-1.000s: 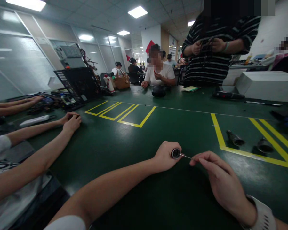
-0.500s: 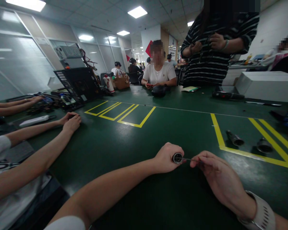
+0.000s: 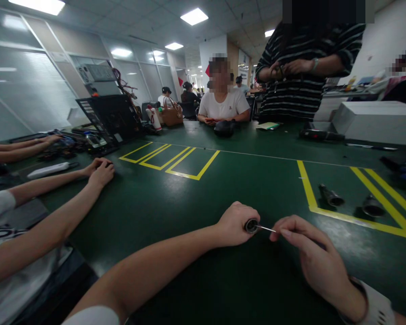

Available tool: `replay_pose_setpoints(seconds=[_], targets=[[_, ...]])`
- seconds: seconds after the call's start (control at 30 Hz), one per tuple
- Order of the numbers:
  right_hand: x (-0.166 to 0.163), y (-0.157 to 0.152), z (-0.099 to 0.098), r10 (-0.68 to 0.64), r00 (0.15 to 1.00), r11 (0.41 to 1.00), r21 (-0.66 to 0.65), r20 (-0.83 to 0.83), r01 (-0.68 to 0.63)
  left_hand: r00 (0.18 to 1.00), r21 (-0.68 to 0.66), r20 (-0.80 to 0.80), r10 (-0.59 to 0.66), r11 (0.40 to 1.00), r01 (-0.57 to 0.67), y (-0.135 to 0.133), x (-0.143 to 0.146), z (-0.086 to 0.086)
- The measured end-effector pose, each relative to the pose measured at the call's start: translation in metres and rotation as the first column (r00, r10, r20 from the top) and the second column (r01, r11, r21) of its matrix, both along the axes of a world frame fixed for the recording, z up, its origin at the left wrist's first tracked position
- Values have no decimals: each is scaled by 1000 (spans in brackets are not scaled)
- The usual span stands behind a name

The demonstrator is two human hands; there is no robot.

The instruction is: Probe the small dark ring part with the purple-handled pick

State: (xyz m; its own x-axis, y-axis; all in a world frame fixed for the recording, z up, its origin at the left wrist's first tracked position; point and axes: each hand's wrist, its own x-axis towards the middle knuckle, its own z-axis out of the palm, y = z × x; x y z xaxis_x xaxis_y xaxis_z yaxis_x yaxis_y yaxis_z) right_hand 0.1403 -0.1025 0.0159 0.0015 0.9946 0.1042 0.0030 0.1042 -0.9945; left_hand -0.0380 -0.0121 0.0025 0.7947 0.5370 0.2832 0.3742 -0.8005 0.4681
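My left hand point(image 3: 235, 223) is wrapped round a round metal connector point(image 3: 251, 226), its open end facing right; the rest of it is hidden in the fist. A thin metal rod point(image 3: 266, 229) runs from that open end to the fingertips of my right hand point(image 3: 309, 253), which pinch its outer end. How deep the rod reaches inside cannot be made out. Two more metal connectors lie on the green table at the right, a longer one point(image 3: 331, 196) and a wider one point(image 3: 373, 206), both within a yellow tape outline.
Yellow tape point(image 3: 182, 175) marks further outlines on the green table point(image 3: 149, 216). A co-worker's hands point(image 3: 101, 170) are at the left. Across the table are a black case point(image 3: 223, 128), a power tool point(image 3: 320, 134) and a white box point(image 3: 375, 121). Two people are on the far side.
My right hand has shifted slightly right and down, and more of the rod shows between the hands. The connector's open end has turned a little. The standing person's hands have moved.
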Motion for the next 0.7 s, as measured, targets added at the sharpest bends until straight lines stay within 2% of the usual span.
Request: replay_pose_setpoints(seconds=[0.2,0.27,0.47,0.6,0.7], targets=[[-4,6,1,-101,967,988,-140,-236,69,999,-64,32,39,997,-37,1,1,0],[-5,6,1,-114,958,988,-131,-263,81,996,-90,51,66,994,-62,1,1,-1],[-2,-1,0,-70,988,998,-10,-135,69,997,-111,32,73,991,-69,0,1,1],[-2,-3,1,-32,999,999,-17,-14,32,997,-106,29,65,993,-62,0,1,2],[-4,-3,5,-29,999,999,-38,-24,28,998,-88,50,37,996,-32,0,0,1]])
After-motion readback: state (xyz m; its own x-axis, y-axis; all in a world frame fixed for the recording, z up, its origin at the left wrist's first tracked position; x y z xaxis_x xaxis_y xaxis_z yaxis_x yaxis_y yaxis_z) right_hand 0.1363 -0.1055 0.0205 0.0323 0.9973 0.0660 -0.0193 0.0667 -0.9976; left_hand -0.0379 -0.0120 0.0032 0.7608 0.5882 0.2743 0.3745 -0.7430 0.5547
